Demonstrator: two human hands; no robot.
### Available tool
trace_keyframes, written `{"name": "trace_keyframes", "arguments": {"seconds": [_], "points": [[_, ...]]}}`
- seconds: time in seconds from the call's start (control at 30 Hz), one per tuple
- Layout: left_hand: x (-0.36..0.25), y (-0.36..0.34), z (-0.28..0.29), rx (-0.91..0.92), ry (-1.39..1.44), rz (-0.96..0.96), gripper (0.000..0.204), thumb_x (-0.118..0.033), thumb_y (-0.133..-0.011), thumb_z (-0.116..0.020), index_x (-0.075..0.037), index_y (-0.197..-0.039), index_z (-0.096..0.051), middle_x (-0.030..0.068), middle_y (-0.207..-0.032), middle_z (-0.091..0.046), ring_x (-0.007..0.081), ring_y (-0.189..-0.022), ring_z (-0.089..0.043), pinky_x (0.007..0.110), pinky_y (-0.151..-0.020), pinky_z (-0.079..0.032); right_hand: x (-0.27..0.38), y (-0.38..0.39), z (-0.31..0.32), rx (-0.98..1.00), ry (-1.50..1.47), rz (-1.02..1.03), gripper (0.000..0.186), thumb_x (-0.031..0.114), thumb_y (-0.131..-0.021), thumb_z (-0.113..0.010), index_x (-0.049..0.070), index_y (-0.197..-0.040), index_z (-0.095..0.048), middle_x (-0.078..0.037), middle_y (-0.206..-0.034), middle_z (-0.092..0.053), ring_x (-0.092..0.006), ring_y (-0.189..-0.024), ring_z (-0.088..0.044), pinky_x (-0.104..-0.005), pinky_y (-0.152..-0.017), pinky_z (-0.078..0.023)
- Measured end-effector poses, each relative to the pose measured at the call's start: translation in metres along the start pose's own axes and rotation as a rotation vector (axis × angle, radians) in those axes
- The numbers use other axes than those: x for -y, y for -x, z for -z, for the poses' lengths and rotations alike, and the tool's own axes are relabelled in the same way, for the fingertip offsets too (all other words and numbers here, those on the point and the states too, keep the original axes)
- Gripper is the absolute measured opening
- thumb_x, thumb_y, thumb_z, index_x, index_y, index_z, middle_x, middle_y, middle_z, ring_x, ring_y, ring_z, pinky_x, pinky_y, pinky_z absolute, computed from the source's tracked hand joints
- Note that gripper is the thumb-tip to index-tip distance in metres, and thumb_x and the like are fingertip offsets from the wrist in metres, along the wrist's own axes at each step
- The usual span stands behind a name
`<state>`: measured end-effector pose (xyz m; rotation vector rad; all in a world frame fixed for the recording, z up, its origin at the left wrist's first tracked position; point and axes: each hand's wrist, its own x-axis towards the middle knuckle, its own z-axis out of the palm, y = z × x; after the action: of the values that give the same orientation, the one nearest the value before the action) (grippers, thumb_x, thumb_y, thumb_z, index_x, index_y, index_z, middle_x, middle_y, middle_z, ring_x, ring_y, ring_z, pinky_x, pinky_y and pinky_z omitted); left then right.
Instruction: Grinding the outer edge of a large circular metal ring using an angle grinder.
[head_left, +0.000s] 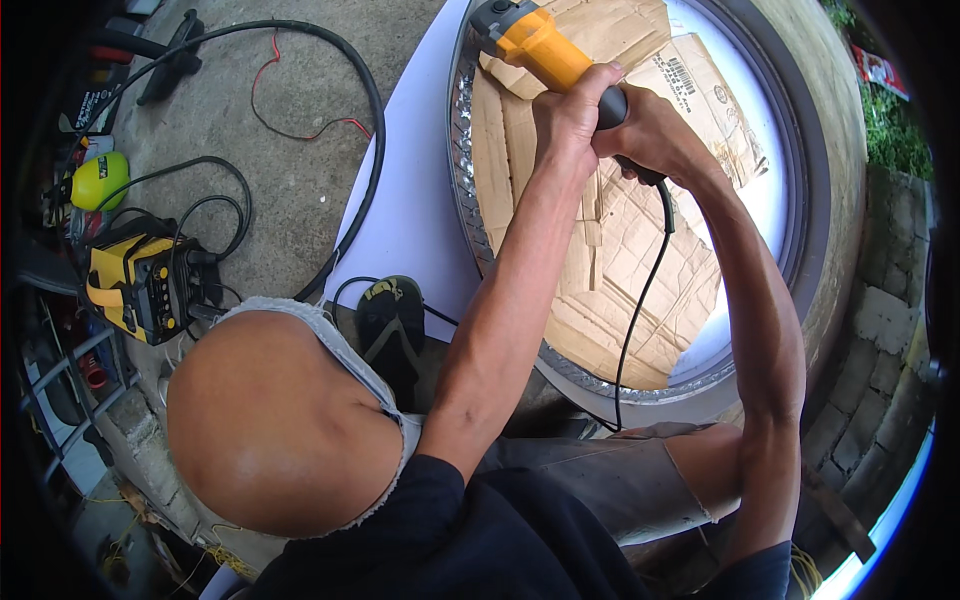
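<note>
While the orange grinder [535, 45] is held over the cardboard [620, 250], it is gripped tightly by the left hand [570, 115] and right hand [645, 130].

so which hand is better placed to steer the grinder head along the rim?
Left, probably. The left hand grips the yellow grinder body nearest its head at the metal rim; the right hand sits back on the black handle by the cord.

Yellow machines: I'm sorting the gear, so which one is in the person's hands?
The yellow grinder, gripped by both hands over the cardboard; the boxy yellow machine sits untouched on the concrete.
</note>
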<state>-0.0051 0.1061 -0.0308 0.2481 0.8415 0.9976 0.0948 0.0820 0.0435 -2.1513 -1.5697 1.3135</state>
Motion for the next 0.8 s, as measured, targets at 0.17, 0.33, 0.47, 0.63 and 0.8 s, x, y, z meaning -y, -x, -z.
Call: {"name": "trace_keyframes", "arguments": {"seconds": [0.17,0.33,0.47,0.63,0.8], "points": [[0.006,0.005,-0.001,-0.028,0.040,-0.004,0.039,-0.023,-0.075,-0.086,0.003,-0.096,-0.067,0.0094,-0.087,-0.067,0.0195,-0.072,-0.066,0.037,-0.062,-0.056,-0.001,0.005,0.002,-0.004,0.027,0.032,0.039,0.017,-0.067,-0.075,-0.005,-0.098,-0.067,-0.010,-0.069,-0.066,-0.0159,-0.052,-0.062,-0.0294,-0.046,-0.050],[0.012,0.013,0.001,-0.082,0.038,-0.027,0.037,-0.021,-0.076,-0.086,0.003,-0.098,-0.067,0.0096,-0.087,-0.067,0.0193,-0.073,-0.066,0.037,-0.063,-0.057,-0.005,0.010,-0.005,0.007,0.013,0.004,0.041,0.018,-0.066,-0.075,-0.006,-0.099,-0.066,-0.010,-0.071,-0.067,-0.0159,-0.053,-0.063,-0.0288,-0.047,-0.051],[0.007,0.006,0.000,-0.035,0.014,0.010,0.038,-0.022,-0.075,-0.086,0.002,-0.097,-0.067,0.0088,-0.086,-0.066,0.0190,-0.071,-0.065,0.036,-0.062,-0.056,0.000,0.010,-0.003,-0.031,0.040,-0.028,0.041,0.018,-0.067,-0.075,-0.005,-0.099,-0.067,-0.011,-0.072,-0.067,-0.0159,-0.053,-0.063,-0.0286,-0.047,-0.051],[0.005,0.004,-0.001,-0.033,-0.003,0.016,0.038,-0.023,-0.074,-0.086,0.002,-0.096,-0.067,0.0086,-0.085,-0.065,0.0188,-0.070,-0.064,0.036,-0.061,-0.056,-0.004,0.007,-0.003,-0.033,0.025,-0.017,0.040,0.019,-0.067,-0.075,-0.005,-0.098,-0.067,-0.009,-0.069,-0.066,-0.0155,-0.053,-0.063,-0.0284,-0.047,-0.051],[0.002,0.012,-0.003,-0.058,-0.012,0.002,0.039,-0.023,-0.075,-0.086,0.002,-0.095,-0.067,0.0087,-0.084,-0.065,0.0187,-0.070,-0.064,0.036,-0.061,-0.055,0.000,0.010,-0.001,-0.019,-0.022,-0.011,0.037,0.018,-0.067,-0.075,-0.006,-0.094,-0.067,-0.009,-0.066,-0.065,-0.0154,-0.051,-0.063,-0.0286,-0.046,-0.051]]}}
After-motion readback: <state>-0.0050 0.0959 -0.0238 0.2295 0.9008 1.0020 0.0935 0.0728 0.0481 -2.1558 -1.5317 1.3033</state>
